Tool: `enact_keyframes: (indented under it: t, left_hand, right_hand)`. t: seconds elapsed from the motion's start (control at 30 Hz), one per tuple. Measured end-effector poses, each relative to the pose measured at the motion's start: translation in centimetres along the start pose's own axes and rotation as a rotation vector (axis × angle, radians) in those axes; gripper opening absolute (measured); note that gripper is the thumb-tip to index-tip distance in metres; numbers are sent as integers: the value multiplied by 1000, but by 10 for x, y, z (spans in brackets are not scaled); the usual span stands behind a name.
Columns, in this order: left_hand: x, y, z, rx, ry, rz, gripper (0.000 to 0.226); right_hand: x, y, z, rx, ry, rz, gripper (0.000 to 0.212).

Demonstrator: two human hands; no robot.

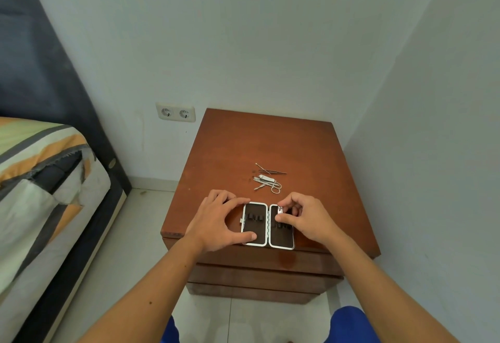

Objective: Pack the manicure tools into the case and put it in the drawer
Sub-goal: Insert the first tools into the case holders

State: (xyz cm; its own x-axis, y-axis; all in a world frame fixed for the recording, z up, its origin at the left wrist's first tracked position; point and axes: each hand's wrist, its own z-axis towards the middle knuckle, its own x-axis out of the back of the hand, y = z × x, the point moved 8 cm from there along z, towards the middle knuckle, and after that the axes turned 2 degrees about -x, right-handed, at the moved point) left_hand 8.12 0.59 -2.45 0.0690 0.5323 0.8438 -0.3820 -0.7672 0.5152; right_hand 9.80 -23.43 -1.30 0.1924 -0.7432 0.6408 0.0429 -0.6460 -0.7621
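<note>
A small manicure case (281, 237) lies open flat near the front edge of a brown nightstand (270, 139), showing two dark halves with elastic loops and a silver rim. My left hand (216, 221) rests on the left half, thumb on its lower edge and fingers at its top. My right hand (305, 218) pinches a small silver nail clipper (280, 210) over the top of the right half. Behind the case lies a loose pile of metal tools (267, 180): scissors, tweezers, a clipper and thin picks.
Closed drawer fronts (259, 269) stack below the nightstand top. A bed (40, 193) with a striped cover stands to the left, a double wall socket (176, 112) behind. White walls close the corner at the back and right. My blue-clad knees (349, 323) are at the bottom.
</note>
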Motion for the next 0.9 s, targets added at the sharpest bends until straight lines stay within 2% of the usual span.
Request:
enact_keyframes:
  t: [0.17, 0.27, 0.5, 0.9]
  left_hand:
    - [1, 2, -1, -6, 12, 3, 87]
    - [2, 3, -1, -9, 13, 3, 87]
    - [1, 2, -1, -4, 2, 6, 88]
    - [1, 2, 0, -6, 5, 6, 88]
  right_hand:
    - [1, -4, -8, 44, 8, -39, 24]
    - [2, 1, -6, 5, 9, 44, 21]
    - [7, -16, 10, -39, 139, 174, 16]
    - [-18, -38, 17, 49, 49, -42, 14]
